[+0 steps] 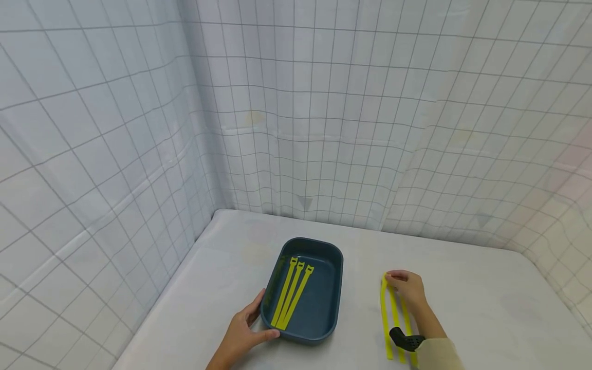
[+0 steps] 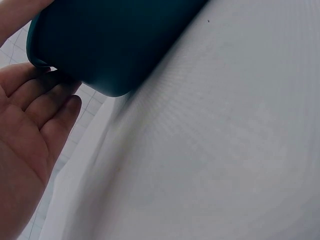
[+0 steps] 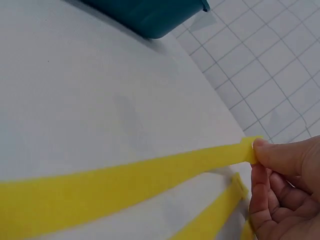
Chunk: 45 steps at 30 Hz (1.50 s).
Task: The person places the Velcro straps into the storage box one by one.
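Note:
A dark teal rectangular tray [image 1: 319,300] sits on the white table, with three yellow hook-and-loop cable ties [image 1: 292,294] lying side by side along its left part. My left hand [image 1: 242,329] holds the tray's near left corner, thumb at the front rim and fingers along the left side. In the left wrist view those fingers reach up against the tray's outer wall [image 2: 100,45]. To the right of the tray, my right hand [image 1: 409,289] pinches the slotted head of a yellow cable tie [image 3: 135,182] between thumb and index finger. More yellow ties [image 3: 215,212] lie beside it, partly hidden by hand and wrist.
White grid-patterned curtains [image 1: 300,128] hang behind the table and along both sides. The white tabletop [image 1: 236,257] has its back edge near the rear curtain. A black strap [image 1: 406,340] is round the right wrist, above a pale sleeve [image 1: 439,354].

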Motion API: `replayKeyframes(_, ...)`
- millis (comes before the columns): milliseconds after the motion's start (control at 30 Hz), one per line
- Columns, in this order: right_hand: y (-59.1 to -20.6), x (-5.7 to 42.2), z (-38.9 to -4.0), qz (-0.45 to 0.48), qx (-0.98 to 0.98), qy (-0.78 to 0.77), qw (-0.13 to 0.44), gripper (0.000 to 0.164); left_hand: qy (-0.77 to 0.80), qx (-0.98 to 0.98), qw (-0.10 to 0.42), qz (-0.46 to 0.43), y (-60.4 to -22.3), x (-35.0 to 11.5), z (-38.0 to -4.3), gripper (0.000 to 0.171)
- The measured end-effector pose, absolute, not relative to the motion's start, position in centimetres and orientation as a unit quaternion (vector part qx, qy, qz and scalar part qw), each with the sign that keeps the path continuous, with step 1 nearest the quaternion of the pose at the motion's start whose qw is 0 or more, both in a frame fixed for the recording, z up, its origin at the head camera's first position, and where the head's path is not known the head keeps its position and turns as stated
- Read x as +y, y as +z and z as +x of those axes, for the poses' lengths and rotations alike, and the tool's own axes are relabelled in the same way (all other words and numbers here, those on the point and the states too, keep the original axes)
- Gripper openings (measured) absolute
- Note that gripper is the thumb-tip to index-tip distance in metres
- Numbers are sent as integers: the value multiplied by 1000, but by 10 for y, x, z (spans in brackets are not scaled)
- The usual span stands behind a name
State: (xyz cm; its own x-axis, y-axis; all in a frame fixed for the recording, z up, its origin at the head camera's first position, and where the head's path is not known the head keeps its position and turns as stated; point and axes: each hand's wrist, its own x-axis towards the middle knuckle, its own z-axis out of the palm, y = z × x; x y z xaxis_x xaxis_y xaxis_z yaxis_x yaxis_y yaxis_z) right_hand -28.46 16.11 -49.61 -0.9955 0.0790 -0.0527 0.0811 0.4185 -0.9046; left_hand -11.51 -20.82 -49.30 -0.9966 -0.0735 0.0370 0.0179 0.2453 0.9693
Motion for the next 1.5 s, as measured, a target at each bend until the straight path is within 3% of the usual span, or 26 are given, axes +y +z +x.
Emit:
replayKeyframes(500, -468, 168, -265, 4, 850, -525, -39, 26, -616, -787, 39, 19, -492, -211, -115, 90)
replayKeyframes(600, -470, 171, -268, -9, 851, -523, -48, 33, -619, -784, 39, 20, -492, -211, -115, 89)
replayKeyframes(767, -454, 168, -259, -17, 853, -520, -50, 25, -618, -785, 40, 23, -492, -212, -115, 89)
replayKeyframes(1200, -430, 179, -234, -47, 869, -490, -44, 34, -619, -785, 40, 13, -494, -209, -115, 90)
replayKeyframes(1500, -422, 182, -216, -58, 878, -471, -66, 27, -618, -785, 41, 4, -495, -209, -115, 89)
